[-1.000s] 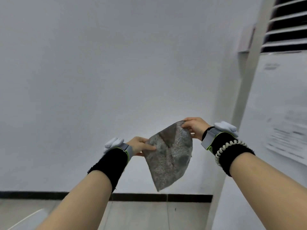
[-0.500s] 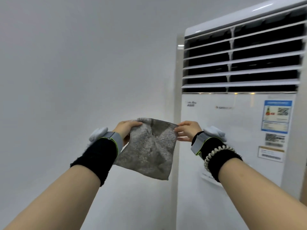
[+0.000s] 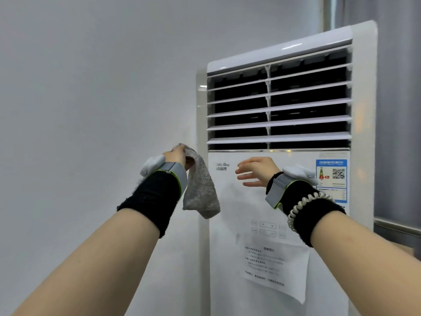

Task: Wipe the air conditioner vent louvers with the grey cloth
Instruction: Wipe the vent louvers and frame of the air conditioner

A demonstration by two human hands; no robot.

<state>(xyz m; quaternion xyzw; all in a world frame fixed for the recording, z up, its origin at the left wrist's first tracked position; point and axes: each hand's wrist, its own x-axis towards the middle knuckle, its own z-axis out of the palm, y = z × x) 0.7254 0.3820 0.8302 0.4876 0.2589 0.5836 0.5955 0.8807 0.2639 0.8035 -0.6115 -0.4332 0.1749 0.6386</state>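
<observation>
The cloth [image 3: 199,188], judged soft, light and limp, is pinched at its top by the left hand [image 3: 176,157] and hangs below it. The right hand [image 3: 257,171] is spread empty, beneath the louvers [image 3: 278,124].

A plain indoor room, likely an office or shared building.
A tall floor-standing air conditioner [image 3: 237,215] stands against a bare white wall [image 3: 91,87], with a printed notice [image 3: 275,265] taped to its front, a blue QR-code sticker [image 3: 331,179] above that, and a grey curtain [image 3: 398,110] at its right.
</observation>
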